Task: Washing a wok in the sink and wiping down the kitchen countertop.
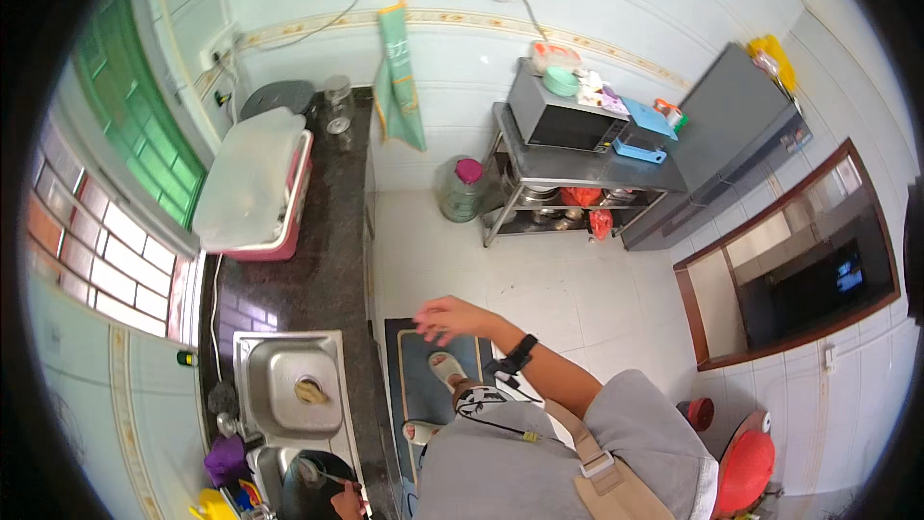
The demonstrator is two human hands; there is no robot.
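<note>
My left hand (348, 501) is closed at the near edge of a dark round pan (306, 499), partly cut off by the lower edge of the view. The pan tilts over the second basin beside the steel sink (337, 351); something shiny and pale shows inside it, too unclear to name. My right hand (449, 320) hangs in the air over the floor mat, fingers loosely apart with nothing in them, and a black band (518, 354) circles that wrist. A yellowish-brown lump (310, 391) lies over the sink's drain.
On the dark counter (332, 202) stand a lidded pink-and-white bin (255, 183) and glass jars (337, 106). A purple cloth (226, 459) lies by the sink. Across the room are a microwave (568, 120) on a steel rack, a grey fridge (727, 125) and a capped jug (463, 191).
</note>
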